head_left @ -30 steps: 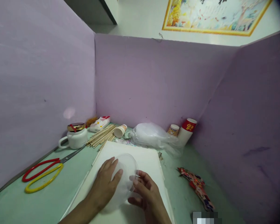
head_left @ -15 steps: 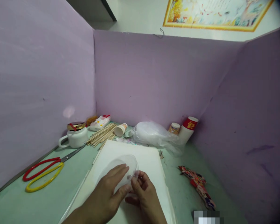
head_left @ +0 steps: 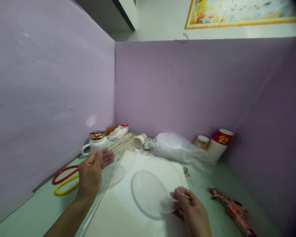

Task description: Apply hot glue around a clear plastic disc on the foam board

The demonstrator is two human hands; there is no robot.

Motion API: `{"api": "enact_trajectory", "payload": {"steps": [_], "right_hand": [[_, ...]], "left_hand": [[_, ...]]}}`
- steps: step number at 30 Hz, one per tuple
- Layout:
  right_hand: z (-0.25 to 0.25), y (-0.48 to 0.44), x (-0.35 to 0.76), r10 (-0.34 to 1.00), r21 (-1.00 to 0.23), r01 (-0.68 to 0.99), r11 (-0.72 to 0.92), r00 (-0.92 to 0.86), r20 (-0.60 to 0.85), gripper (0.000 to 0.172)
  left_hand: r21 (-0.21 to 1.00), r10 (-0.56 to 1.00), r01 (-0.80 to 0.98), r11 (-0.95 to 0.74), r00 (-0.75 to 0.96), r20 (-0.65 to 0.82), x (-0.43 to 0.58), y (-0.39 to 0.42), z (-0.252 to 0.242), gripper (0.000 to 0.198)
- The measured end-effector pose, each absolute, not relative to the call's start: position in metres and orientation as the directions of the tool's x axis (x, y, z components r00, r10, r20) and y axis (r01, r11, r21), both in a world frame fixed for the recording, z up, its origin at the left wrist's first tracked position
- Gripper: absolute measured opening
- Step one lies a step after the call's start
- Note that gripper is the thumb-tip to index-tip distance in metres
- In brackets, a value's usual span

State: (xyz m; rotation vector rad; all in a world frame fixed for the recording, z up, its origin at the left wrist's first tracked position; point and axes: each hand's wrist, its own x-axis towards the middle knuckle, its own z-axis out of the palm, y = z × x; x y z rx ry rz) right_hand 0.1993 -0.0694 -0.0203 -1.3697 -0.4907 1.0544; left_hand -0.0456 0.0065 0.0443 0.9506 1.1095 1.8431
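My right hand point(head_left: 189, 207) pinches the edge of a clear round plastic bowl point(head_left: 148, 194), tilted above a white board point(head_left: 123, 217). My left hand point(head_left: 95, 169) is raised to the left, fingers stretched and palm turned inward. A second clear round plastic piece point(head_left: 130, 164), faint and see-through, stands on edge against those fingers and seems held there; its side toward the palm is hidden. Behind the left hand lie scissors with red and yellow handles point(head_left: 66, 189), their blades covered by the hand.
A white mug with a gold lid point(head_left: 98, 143), wooden sticks point(head_left: 123, 143) and a tipped paper cup point(head_left: 139, 141) stand at the back left. A plastic bag point(head_left: 172, 146) and stacked cups point(head_left: 219, 141) are back right. A patterned cloth item point(head_left: 233, 210) lies right. Purple panels point(head_left: 175, 82) enclose the table.
My hands have moved apart, the left going left and up, the right going right. The clear plastic pieces, together before, are now separate. The view has turned slightly left.
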Motion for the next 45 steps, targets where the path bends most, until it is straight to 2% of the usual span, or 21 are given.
{"api": "enact_trajectory", "payload": {"steps": [1,3,8,10,12,13,15,17,20,23,26,30,34,36,39,42,45], "right_hand": [[-0.02,-0.07,0.206,0.819,-0.941,-0.316,-0.121,0.504,-0.275,0.044],[-0.02,-0.069,0.218,0.789,-0.943,-0.317,-0.102,0.551,-0.271,0.043],[-0.02,-0.068,0.226,0.76,-0.935,-0.35,-0.054,0.593,-0.266,0.037],[-0.019,-0.068,0.226,0.753,-0.935,-0.352,-0.034,0.606,-0.256,0.034],[-0.018,-0.068,0.226,0.743,-0.937,-0.348,-0.019,0.622,-0.246,0.033],[-0.017,-0.069,0.227,0.737,-0.938,-0.347,-0.01,0.631,-0.241,0.033],[-0.015,-0.069,0.228,0.73,-0.935,-0.355,0.014,0.643,-0.233,0.032],[-0.013,-0.07,0.228,0.73,-0.929,-0.368,0.038,0.645,-0.226,0.032],[-0.008,-0.071,0.225,0.739,-0.918,-0.391,0.064,0.637,-0.22,0.034],[-0.003,-0.072,0.218,0.756,-0.904,-0.42,0.077,0.616,-0.221,0.036],[0.001,-0.073,0.209,0.774,-0.886,-0.456,0.08,0.588,-0.233,0.036],[0.0,-0.074,0.203,0.799,-0.879,-0.472,0.063,0.552,-0.239,0.036],[-0.002,-0.074,0.2,0.807,-0.89,-0.453,0.048,0.542,-0.233,0.035],[-0.002,-0.074,0.199,0.81,-0.898,-0.438,0.038,0.54,-0.229,0.036],[-0.003,-0.074,0.195,0.826,-0.91,-0.415,0.012,0.517,-0.224,0.038],[-0.006,-0.072,0.189,0.841,-0.923,-0.384,-0.011,0.496,-0.216,0.04],[-0.011,-0.07,0.182,0.852,-0.94,-0.342,-0.023,0.485,-0.197,0.041]], "left_hand": [[0.89,0.894,-0.347,-0.295,-0.429,0.129,-0.048,0.011,0.046,0.02],[0.854,0.903,-0.451,-0.26,-0.426,0.049,-0.052,0.018,0.047,0.018],[0.843,0.926,-0.484,-0.234,-0.374,0.043,-0.052,0.015,0.044,0.022],[0.887,0.918,-0.36,-0.288,-0.368,0.148,-0.053,0.011,0.041,0.025],[0.924,0.883,-0.058,-0.379,-0.32,0.342,-0.055,0.008,0.038,0.024],[0.891,0.857,0.116,-0.438,-0.245,0.453,-0.055,0.007,0.036,0.021],[0.719,0.769,0.36,-0.595,-0.006,0.64,-0.056,0.006,0.032,0.018],[0.495,0.639,0.44,-0.749,0.282,0.716,-0.053,0.005,0.028,0.023],[0.284,0.533,0.472,-0.835,0.563,0.631,-0.046,0.003,0.024,0.03],[0.238,0.542,0.489,-0.839,0.708,0.453,-0.04,-0.001,0.028,0.029],[0.284,0.553,0.482,-0.829,0.785,0.281,-0.037,-0.007,0.038,0.024],[0.337,0.582,0.503,-0.796,0.789,0.197,-0.037,-0.014,0.046,0.019],[0.409,0.615,0.497,-0.765,0.751,0.239,-0.038,-0.014,0.038,0.011],[0.48,0.681,0.515,-0.71,0.675,0.283,-0.036,-0.012,0.033,0.013],[0.699,0.862,0.537,-0.473,0.445,0.241,-0.026,-0.013,0.031,0.023],[0.939,0.972,0.332,-0.089,0.233,0.009,-0.01,-0.017,0.033,0.028],[0.973,0.953,0.159,0.17,0.226,-0.203,0.0,-0.021,0.033,0.034]]}}
